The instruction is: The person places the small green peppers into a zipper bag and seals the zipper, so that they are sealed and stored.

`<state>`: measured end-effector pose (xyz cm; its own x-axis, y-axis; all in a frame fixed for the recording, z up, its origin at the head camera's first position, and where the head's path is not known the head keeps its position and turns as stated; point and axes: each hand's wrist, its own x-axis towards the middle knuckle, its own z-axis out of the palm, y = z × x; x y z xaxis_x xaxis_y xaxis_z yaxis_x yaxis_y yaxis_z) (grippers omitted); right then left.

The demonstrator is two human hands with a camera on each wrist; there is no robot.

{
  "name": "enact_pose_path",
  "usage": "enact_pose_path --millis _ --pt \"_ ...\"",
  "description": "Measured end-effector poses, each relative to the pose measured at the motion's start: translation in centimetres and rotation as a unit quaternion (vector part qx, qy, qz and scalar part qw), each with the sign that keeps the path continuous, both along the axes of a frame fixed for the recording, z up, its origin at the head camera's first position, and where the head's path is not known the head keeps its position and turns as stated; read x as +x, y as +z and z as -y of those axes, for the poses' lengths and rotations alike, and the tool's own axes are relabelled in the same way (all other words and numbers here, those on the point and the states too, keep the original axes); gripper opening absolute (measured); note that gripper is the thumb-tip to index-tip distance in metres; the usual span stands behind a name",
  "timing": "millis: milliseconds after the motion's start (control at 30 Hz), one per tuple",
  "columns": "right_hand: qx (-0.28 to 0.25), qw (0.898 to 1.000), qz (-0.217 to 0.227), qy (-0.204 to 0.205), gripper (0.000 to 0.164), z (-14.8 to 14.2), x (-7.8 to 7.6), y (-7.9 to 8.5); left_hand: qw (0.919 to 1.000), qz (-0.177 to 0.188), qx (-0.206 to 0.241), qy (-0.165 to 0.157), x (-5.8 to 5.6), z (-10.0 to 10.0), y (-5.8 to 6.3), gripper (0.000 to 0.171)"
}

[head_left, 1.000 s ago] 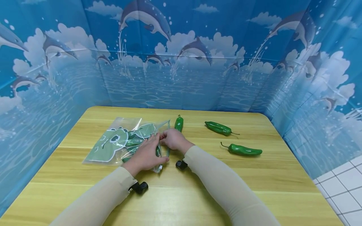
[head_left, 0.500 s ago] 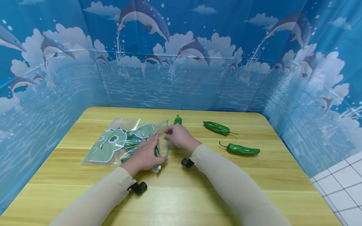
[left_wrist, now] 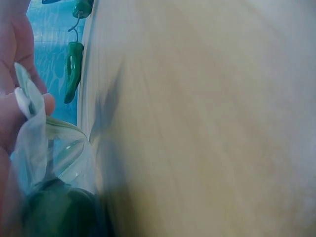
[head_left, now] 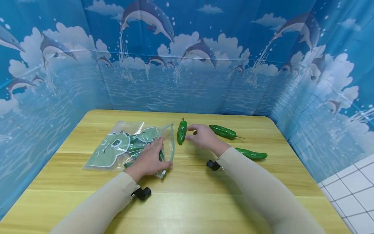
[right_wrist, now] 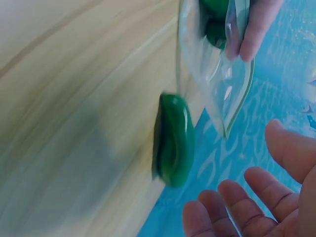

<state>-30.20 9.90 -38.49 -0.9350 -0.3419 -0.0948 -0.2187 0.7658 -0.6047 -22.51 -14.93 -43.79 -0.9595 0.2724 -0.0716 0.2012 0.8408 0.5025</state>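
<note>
A clear zip bag with a green bear print lies on the left of the table, several green peppers inside it. My left hand rests over its mouth end; in the left wrist view, thumb and fingers hold the bag's lip, and the mouth gapes. Just right of the mouth, a loose green pepper lies with its stem pointing away. Close to its right side is my right hand, thumb and fingers parted, holding nothing. The right wrist view shows this pepper apart from the fingers.
Two more green peppers lie further right: one behind the right hand, another partly hidden by the right sleeve. A dolphin-printed blue curtain surrounds the wooden table's back and sides. White tiles show at the right.
My right hand has left the bag's mouth and moved right, past the nearest pepper, uncovering it, and its fingers have spread. The left hand and the bag have stayed in place.
</note>
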Motion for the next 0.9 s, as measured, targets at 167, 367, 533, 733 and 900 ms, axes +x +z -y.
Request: enact_pose_path --millis 167,367,533,733,900 --pt "0.024 1.000 0.000 0.002 0.058 -2.2 0.1 0.8 1.0000 -0.005 -0.004 -0.005 -0.1 0.1 0.0 0.120" --pt "0.024 1.000 0.016 0.006 0.069 -4.6 0.3 1.3 1.0000 -0.005 -0.005 -0.006 0.0 0.1 0.1 0.120" --pt "0.023 0.999 0.016 0.017 0.077 -6.3 0.4 1.3 1.0000 -0.007 -0.005 -0.005 0.1 0.1 0.1 0.119" --pt "0.030 0.999 0.007 0.015 0.077 -8.0 0.9 1.6 0.9999 -0.009 -0.004 -0.004 0.1 0.1 0.0 0.119" --pt "0.035 0.999 0.002 0.016 0.077 -9.4 1.0 1.7 1.0000 -0.006 -0.001 -0.004 0.2 0.0 0.1 0.118"
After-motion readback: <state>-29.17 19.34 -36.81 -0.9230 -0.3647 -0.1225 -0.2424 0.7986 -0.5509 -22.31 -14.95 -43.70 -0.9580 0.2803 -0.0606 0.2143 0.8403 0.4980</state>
